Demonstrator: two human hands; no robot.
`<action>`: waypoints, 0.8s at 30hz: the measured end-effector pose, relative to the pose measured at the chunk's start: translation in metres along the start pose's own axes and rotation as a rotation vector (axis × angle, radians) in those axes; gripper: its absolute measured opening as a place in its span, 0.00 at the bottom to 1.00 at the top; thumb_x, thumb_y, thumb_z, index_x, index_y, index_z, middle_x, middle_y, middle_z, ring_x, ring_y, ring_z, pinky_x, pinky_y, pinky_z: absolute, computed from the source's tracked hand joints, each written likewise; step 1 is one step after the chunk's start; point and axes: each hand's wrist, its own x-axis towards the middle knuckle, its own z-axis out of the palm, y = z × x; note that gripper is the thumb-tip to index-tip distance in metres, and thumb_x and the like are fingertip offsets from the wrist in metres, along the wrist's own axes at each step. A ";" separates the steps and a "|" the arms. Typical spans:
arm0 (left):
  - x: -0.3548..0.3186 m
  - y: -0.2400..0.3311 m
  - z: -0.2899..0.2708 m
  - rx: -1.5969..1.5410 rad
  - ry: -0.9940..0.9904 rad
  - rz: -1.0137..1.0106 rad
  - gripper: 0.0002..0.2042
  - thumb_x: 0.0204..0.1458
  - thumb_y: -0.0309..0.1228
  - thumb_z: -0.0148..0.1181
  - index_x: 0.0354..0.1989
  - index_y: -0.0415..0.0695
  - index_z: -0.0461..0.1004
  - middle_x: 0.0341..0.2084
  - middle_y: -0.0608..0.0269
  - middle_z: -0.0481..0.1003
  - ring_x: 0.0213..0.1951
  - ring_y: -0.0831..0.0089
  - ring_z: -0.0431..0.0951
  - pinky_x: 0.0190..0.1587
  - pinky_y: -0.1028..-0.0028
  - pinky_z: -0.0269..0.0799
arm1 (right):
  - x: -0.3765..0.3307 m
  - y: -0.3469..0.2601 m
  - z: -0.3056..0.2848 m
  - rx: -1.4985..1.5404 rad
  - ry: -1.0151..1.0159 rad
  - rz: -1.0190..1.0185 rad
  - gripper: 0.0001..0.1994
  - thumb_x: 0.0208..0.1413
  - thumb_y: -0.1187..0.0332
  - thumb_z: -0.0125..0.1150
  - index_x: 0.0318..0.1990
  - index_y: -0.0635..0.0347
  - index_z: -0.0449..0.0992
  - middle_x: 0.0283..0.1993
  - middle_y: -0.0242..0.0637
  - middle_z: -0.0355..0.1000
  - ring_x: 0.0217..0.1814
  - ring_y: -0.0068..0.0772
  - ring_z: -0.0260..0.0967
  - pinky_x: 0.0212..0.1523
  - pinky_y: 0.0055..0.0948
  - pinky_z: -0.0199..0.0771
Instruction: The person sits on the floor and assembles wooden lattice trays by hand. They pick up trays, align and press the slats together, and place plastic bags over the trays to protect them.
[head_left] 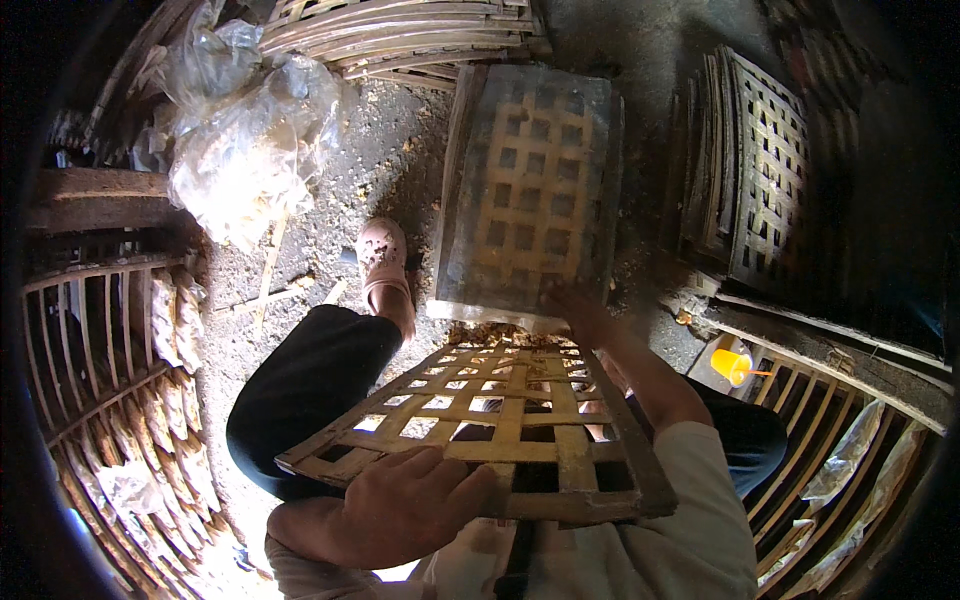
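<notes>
A woven bamboo lattice panel [510, 405] with a wooden rim leans over my lap, tilted toward me. My left hand [415, 505] is closed over its near edge, knuckles up. Beyond it lies a second lattice frame under a cloudy plastic sheet [535, 200], resting flat on what looks like a stack. My right hand [582, 318] reaches past the panel's right side to the near right corner of that sheet. Its fingers look stretched out on the sheet's edge, though shadow dims them. Brown crumbs [500, 335] lie between the panel and the stack.
Crumpled clear plastic [245, 130] lies on the floor at the far left. More lattice frames [770, 160] stand stacked at the right. An orange cup [732, 366] sits on a ledge beside a slatted rack [810, 430]. Another slatted rack [110, 320] is at the left. Bamboo strips [268, 280] litter the floor.
</notes>
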 end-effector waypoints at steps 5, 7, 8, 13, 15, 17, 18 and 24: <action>-0.003 -0.001 0.004 -0.017 -0.080 0.054 0.06 0.41 0.32 0.58 0.28 0.49 0.69 0.17 0.73 0.63 0.22 0.79 0.70 0.23 0.79 0.68 | -0.035 0.001 0.028 0.138 -0.269 -0.421 0.27 0.57 0.57 0.52 0.64 0.50 0.59 0.68 0.42 0.52 0.71 0.43 0.46 0.69 0.48 0.43; -0.004 0.001 0.008 -0.023 -0.082 0.083 0.06 0.41 0.32 0.58 0.28 0.49 0.69 0.17 0.73 0.63 0.22 0.79 0.70 0.24 0.80 0.68 | -0.034 0.000 0.029 -0.050 -0.308 -0.330 0.26 0.57 0.57 0.51 0.63 0.50 0.59 0.67 0.42 0.53 0.69 0.43 0.48 0.68 0.46 0.46; -0.004 0.002 0.011 -0.016 -0.056 0.098 0.06 0.41 0.32 0.58 0.28 0.49 0.69 0.17 0.74 0.63 0.22 0.79 0.70 0.25 0.81 0.69 | -0.032 -0.001 0.030 -0.145 -0.328 -0.284 0.26 0.57 0.58 0.50 0.63 0.50 0.60 0.67 0.42 0.53 0.69 0.43 0.49 0.68 0.45 0.47; -0.007 0.000 0.012 0.059 0.030 0.142 0.05 0.41 0.32 0.57 0.27 0.50 0.69 0.17 0.74 0.64 0.23 0.80 0.70 0.26 0.82 0.69 | 0.020 -0.028 -0.034 0.181 -0.593 -0.011 0.23 0.58 0.58 0.50 0.61 0.50 0.62 0.51 0.50 0.69 0.47 0.56 0.68 0.50 0.54 0.66; -0.006 -0.002 0.005 0.042 -0.015 0.119 0.05 0.41 0.32 0.58 0.27 0.50 0.69 0.17 0.74 0.64 0.22 0.79 0.70 0.26 0.82 0.69 | 0.046 -0.039 -0.031 0.355 -0.065 -0.132 0.25 0.59 0.54 0.48 0.62 0.49 0.60 0.57 0.49 0.64 0.53 0.53 0.65 0.54 0.53 0.64; -0.008 -0.005 0.000 -0.027 -0.085 0.060 0.06 0.41 0.33 0.58 0.27 0.49 0.69 0.17 0.73 0.65 0.22 0.79 0.70 0.25 0.81 0.69 | 0.080 -0.056 -0.046 0.242 0.212 -0.149 0.28 0.59 0.49 0.45 0.64 0.48 0.56 0.64 0.46 0.56 0.61 0.49 0.59 0.60 0.51 0.58; -0.008 -0.006 -0.003 -0.006 -0.036 0.044 0.06 0.41 0.33 0.58 0.27 0.49 0.69 0.18 0.73 0.66 0.22 0.79 0.71 0.25 0.81 0.69 | 0.099 -0.066 -0.061 0.048 0.231 -0.102 0.30 0.59 0.47 0.44 0.66 0.47 0.53 0.68 0.44 0.50 0.67 0.46 0.53 0.64 0.49 0.54; -0.014 -0.026 -0.014 0.018 0.059 0.013 0.08 0.41 0.33 0.59 0.31 0.48 0.71 0.20 0.72 0.68 0.23 0.79 0.72 0.25 0.80 0.69 | 0.147 -0.068 -0.028 -0.080 -0.023 -0.210 0.32 0.59 0.43 0.43 0.67 0.44 0.52 0.72 0.40 0.41 0.73 0.43 0.40 0.70 0.46 0.39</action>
